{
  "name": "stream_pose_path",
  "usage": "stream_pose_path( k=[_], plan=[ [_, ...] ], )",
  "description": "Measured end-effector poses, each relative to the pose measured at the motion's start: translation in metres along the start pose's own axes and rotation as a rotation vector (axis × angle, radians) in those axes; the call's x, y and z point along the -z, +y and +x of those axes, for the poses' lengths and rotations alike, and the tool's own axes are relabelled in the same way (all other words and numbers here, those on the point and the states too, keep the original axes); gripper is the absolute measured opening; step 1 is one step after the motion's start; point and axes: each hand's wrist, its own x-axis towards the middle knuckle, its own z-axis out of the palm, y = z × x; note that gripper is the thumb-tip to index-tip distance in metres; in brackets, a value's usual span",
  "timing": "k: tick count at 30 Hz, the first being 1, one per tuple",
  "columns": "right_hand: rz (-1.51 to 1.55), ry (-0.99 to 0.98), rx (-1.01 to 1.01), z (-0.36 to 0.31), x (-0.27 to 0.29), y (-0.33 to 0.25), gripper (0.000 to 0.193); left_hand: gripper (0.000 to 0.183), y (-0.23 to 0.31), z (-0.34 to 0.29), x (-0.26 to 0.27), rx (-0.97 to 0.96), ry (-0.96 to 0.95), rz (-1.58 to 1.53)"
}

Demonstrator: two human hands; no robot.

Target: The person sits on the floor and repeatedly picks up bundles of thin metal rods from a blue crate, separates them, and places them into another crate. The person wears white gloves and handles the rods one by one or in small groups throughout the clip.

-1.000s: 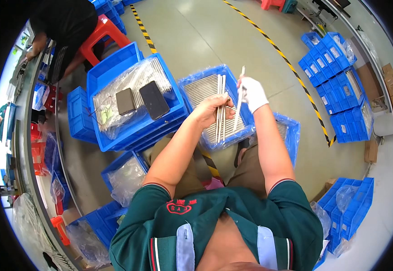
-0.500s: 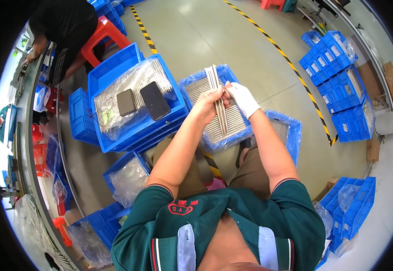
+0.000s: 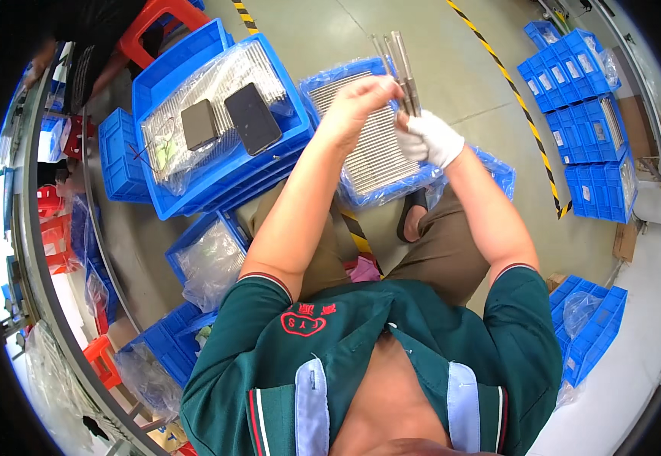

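Several slim metal rods (image 3: 404, 72) stand up in a small bundle over the blue tray. Around their lower ends my right hand (image 3: 433, 138) is closed, in a white glove with a bare fingertip showing. My bare left hand (image 3: 363, 105) is beside the bundle, its fingers curled and pinched together against the rods. What its fingertips hold cannot be made out. Below both hands, a plastic-lined blue tray (image 3: 361, 199) carries rows of similar rods (image 3: 372, 144).
At left, stacked blue crates (image 3: 174, 209) hold bagged rods, a black phone (image 3: 253, 119) and a dark flat case (image 3: 199, 124). A red stool (image 3: 136, 34) and a person in dark clothing are beyond. Blue bins (image 3: 581, 125) stack at right, past striped floor tape (image 3: 509, 83).
The rod bundle has been raised and moved right and away from me, turning more upright. My right hand now wraps its lower ends, while my left hand has shifted to its side.
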Motion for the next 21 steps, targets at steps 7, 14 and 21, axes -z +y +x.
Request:
stream_pose_path(
  k=[7, 14, 21],
  plan=[
    [-1.6, 0.728, -0.063, 0.032, 0.106, 0.012, 0.041, 0.027, 0.004, -0.022, 0.007, 0.031, 0.135, 0.205],
    [-1.823, 0.567, -0.259, 0.079, 0.133, 0.031, 0.037, 0.027, -0.017, -0.056, -0.05, 0.206, -0.626, 0.619],
    [-1.854, 0.396, -0.16, 0.145, 0.135, 0.033, 0.03, 0.029, -0.011, -0.057, -0.037, 0.1, -0.561, 0.643]
  ],
)
